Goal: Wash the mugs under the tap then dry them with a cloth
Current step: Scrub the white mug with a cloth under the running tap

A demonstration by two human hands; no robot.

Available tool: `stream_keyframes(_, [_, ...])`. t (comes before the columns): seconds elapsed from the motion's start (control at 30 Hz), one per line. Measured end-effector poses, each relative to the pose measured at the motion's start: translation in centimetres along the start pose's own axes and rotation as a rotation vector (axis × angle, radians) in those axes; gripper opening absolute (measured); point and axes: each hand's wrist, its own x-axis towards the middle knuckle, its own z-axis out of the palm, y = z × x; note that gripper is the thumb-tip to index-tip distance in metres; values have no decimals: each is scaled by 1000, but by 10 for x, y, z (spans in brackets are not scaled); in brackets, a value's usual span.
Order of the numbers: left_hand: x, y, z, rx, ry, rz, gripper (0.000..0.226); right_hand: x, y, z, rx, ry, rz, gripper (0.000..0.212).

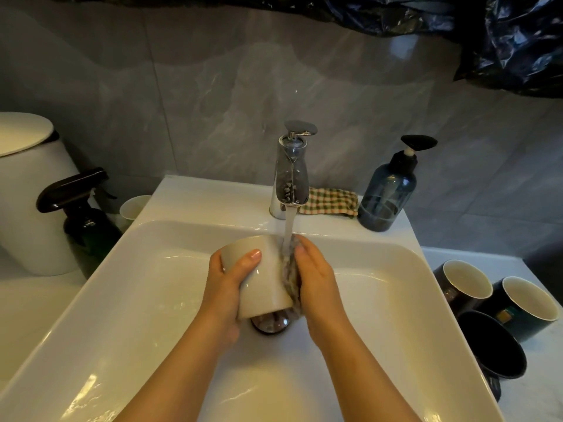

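Observation:
Over the white sink my left hand grips a cream mug, tilted with its base pointing up and back. Water runs from the chrome tap onto the mug's right side. My right hand lies flat against that side, fingers together, under the stream; the mug's handle is hidden. A checked cloth lies folded on the sink ledge behind the tap. Three dark mugs stand on the counter at the right: one at the back, one to its right, one nearer me.
A blue soap pump bottle stands right of the cloth. Left of the sink are a dark spray bottle, a small white cup and a white lidded bin. Black plastic sheeting hangs at the top right. The drain sits below the mug.

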Motion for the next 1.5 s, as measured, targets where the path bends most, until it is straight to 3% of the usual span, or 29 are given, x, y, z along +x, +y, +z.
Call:
stream_keyframes(0.1, [2, 2, -5, 8, 9, 22, 83, -2, 3, -1, -13, -130, -30, 33])
stream_keyframes(0.2, [-3, 7, -6, 127, -58, 98, 67, 3, 4, -4, -176, -16, -106, 27])
stream_keyframes(0.4, [-5, 12, -6, 165, -122, 99, 66, 1, 6, -11, -411, 65, -155, 18])
stream_keyframes(0.5, [-3, 6, -3, 50, -70, 38, 63, -1, 5, -5, -177, 71, -91, 15])
stream_keyframes(0.6, [-1, 1, 1, -32, -26, -19, 82, -4, 3, 5, 174, 45, 28, 26])
stream_keyframes(0.63, [-2, 0, 1, -27, -18, -26, 84, -2, 5, 5, 169, 77, 31, 26])
stream_keyframes(0.77, [-4, -2, 3, -17, -11, 0, 54, 1, 7, 1, -34, 297, -34, 5])
stream_keyframes(0.83, [-4, -3, 6, -34, 14, -6, 55, 0, 10, 4, -42, 372, 8, 20])
stream_keyframes(0.93, [-4, -1, 9, -155, 115, -12, 67, -3, 8, 17, 372, 228, 405, 44])
stream_keyframes(1.0, [-3, 0, 9, -255, 202, 21, 48, -11, 7, 24, 551, 64, 538, 57])
stream_keyframes(1.07, [-3, 1, 9, -267, 242, 42, 33, -17, 7, 29, 686, 0, 576, 55])
stream_keyframes(1.17, [-5, 1, 8, -150, 147, 3, 38, -16, 3, 25, 753, 27, 522, 46])
stream_keyframes(1.27, [-7, 6, 7, -38, -17, -38, 59, -8, 0, 8, 717, 81, 422, 36])
stream_keyframes(1.4, [-3, 16, -5, 75, -215, -111, 89, -2, -5, -17, 554, 65, 365, 29])
stream_keyframes(1.5, [-7, 15, -5, 301, -305, -141, 90, -3, -5, -18, 356, 22, 319, 16])
